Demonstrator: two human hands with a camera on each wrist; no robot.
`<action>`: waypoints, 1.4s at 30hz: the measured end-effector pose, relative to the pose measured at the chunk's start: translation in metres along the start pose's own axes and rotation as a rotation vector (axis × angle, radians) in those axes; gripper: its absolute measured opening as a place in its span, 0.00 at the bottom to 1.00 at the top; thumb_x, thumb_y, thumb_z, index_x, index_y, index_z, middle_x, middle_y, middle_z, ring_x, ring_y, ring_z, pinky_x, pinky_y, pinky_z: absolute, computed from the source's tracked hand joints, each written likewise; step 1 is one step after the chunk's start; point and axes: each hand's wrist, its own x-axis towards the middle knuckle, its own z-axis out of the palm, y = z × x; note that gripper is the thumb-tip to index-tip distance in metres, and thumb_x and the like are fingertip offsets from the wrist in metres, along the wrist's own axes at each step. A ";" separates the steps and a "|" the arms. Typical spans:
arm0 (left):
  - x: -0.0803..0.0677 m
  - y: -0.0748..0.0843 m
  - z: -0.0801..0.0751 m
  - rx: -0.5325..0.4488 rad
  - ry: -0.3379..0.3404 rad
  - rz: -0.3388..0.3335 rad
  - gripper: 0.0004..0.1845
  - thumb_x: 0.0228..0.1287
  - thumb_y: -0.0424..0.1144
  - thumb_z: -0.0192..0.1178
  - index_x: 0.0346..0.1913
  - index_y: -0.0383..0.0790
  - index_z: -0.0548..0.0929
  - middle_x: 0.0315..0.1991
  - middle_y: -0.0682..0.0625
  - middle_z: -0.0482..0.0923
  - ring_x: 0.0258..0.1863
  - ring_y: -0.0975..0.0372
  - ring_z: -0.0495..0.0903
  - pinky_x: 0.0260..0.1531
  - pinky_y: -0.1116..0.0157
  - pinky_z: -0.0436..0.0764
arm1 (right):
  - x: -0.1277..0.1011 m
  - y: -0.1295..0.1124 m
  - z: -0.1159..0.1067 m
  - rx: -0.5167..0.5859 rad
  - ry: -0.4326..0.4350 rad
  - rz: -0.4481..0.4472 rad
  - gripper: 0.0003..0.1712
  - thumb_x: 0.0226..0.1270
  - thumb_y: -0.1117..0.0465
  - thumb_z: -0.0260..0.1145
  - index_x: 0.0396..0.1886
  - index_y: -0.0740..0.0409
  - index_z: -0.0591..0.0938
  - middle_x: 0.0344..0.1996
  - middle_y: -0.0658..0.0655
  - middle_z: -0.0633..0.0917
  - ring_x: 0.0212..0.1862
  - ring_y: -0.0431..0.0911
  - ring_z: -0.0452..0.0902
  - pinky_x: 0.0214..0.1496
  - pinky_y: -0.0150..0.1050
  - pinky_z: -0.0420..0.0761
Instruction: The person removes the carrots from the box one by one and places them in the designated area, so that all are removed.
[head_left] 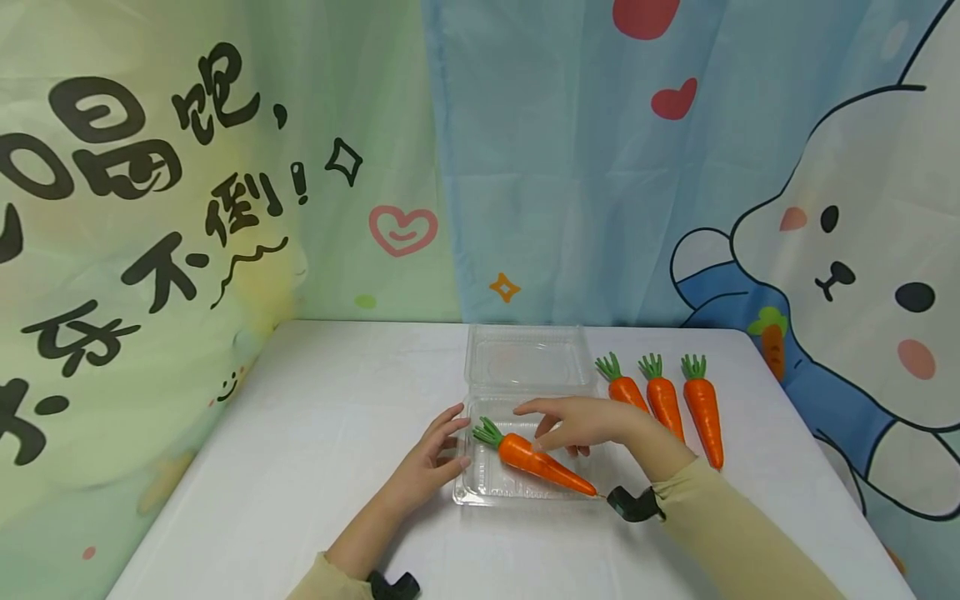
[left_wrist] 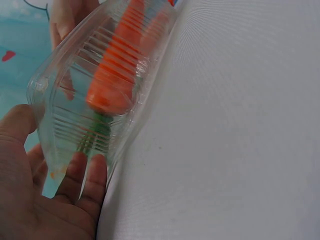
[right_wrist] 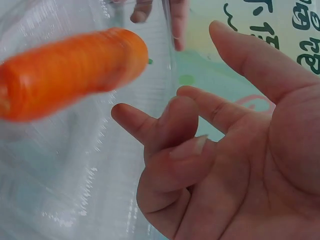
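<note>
Both forearms carry long beige sleeves; the left hand and right hand are bare, without rings or gloves; a small black camera mount is fixed under each wrist; fingernails are short and unpainted.

Bright, even light, soft shadows — wrist views blurry up close, w/ plastic glare.

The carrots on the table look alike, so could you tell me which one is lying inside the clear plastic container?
It is the carrot lying slantwise in the clear container, between the two hands. The three other carrots lie in a row on the table, right of the container.
</note>
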 end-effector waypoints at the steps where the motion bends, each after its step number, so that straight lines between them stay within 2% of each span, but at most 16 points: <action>1: -0.001 0.004 0.000 -0.003 -0.002 -0.001 0.32 0.67 0.32 0.61 0.72 0.36 0.64 0.80 0.45 0.45 0.62 0.43 0.74 0.59 0.52 0.76 | 0.002 0.000 0.002 0.005 -0.005 0.003 0.37 0.64 0.50 0.70 0.72 0.39 0.68 0.50 0.53 0.84 0.23 0.53 0.74 0.24 0.36 0.75; 7: -0.004 0.026 -0.002 -0.018 -0.018 -0.001 0.31 0.67 0.31 0.61 0.71 0.31 0.64 0.79 0.40 0.46 0.61 0.40 0.73 0.59 0.52 0.76 | 0.008 -0.001 0.010 0.039 -0.022 0.014 0.37 0.63 0.53 0.71 0.71 0.37 0.69 0.49 0.53 0.84 0.23 0.53 0.73 0.23 0.35 0.73; 15: -0.001 -0.003 -0.002 -0.015 -0.010 0.023 0.31 0.68 0.36 0.62 0.72 0.42 0.65 0.80 0.50 0.46 0.61 0.46 0.75 0.58 0.59 0.77 | 0.015 0.000 0.016 0.003 -0.025 0.029 0.36 0.61 0.54 0.72 0.69 0.32 0.71 0.48 0.52 0.83 0.23 0.49 0.73 0.23 0.36 0.73; 24: 0.000 -0.007 -0.002 -0.012 -0.014 0.023 0.31 0.68 0.36 0.62 0.72 0.42 0.65 0.80 0.49 0.46 0.62 0.46 0.74 0.58 0.58 0.77 | 0.021 0.002 0.019 -0.043 -0.036 0.058 0.38 0.59 0.56 0.73 0.68 0.29 0.71 0.46 0.53 0.83 0.30 0.48 0.78 0.33 0.43 0.80; 35: -0.001 -0.004 -0.002 -0.008 -0.014 0.023 0.32 0.68 0.37 0.62 0.73 0.42 0.65 0.80 0.50 0.46 0.62 0.47 0.75 0.58 0.61 0.77 | 0.018 -0.001 0.020 -0.066 -0.032 0.053 0.36 0.59 0.58 0.73 0.66 0.30 0.73 0.41 0.54 0.81 0.32 0.48 0.77 0.33 0.40 0.79; 42: -0.001 -0.002 -0.002 -0.007 -0.010 0.022 0.31 0.68 0.37 0.62 0.72 0.44 0.65 0.80 0.50 0.46 0.62 0.46 0.74 0.58 0.59 0.77 | 0.010 -0.003 0.014 -0.086 -0.006 0.008 0.37 0.60 0.59 0.72 0.66 0.25 0.72 0.46 0.51 0.81 0.32 0.47 0.77 0.35 0.42 0.80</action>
